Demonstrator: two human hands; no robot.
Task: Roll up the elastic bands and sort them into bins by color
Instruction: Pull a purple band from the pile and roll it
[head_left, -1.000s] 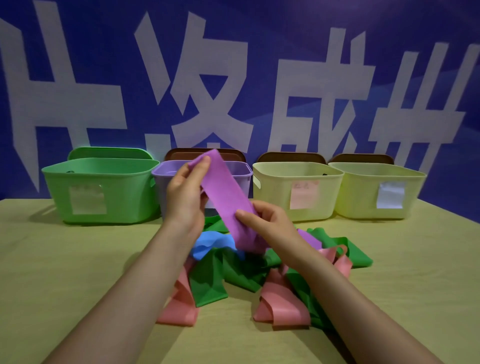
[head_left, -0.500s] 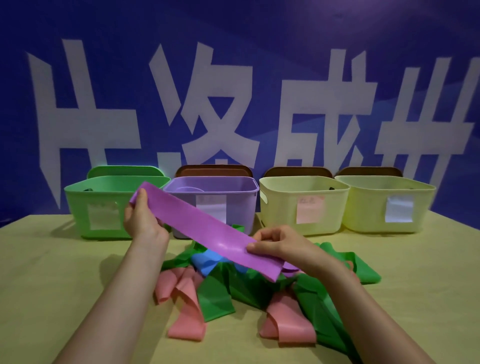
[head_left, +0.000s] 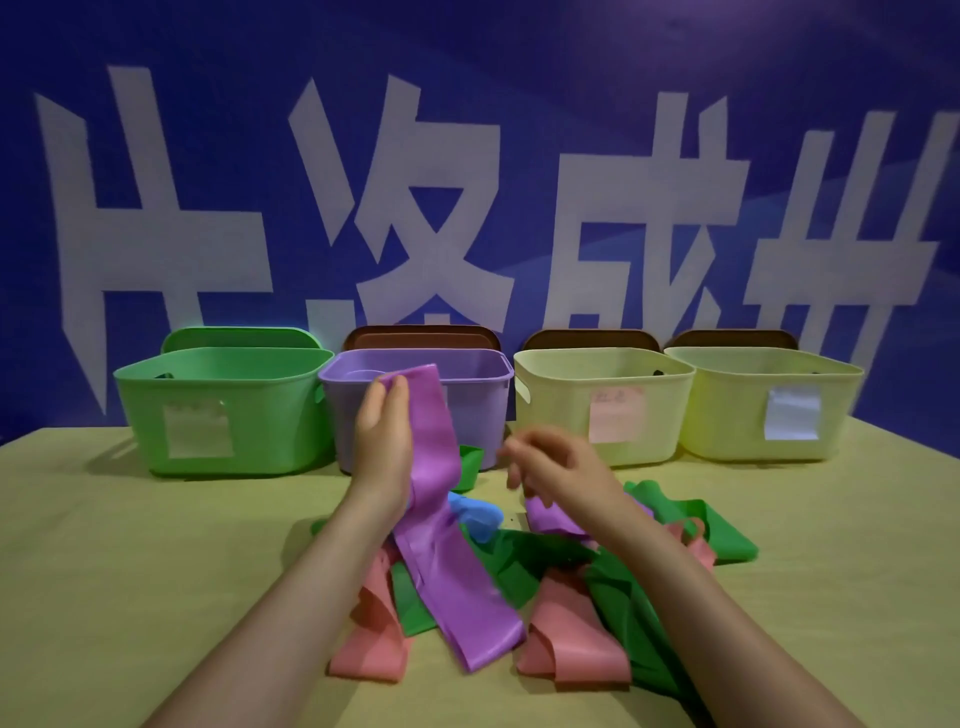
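You get a dim, bluish picture with saturated colours and soft focus throughout. Light falls from above and in front, so the bins cast faint shadows on the table (head_left: 104, 545), darkest under the green bin (head_left: 223, 410). Your right hand (head_left: 558, 467) is smeared with motion blur, its fingers indistinct; your left hand (head_left: 382, 441) reads sharper. The wide lens bends the backdrop (head_left: 519, 62) and table edge near the frame's sides. The corners darken. The labels on the bins are too washed-out to read.
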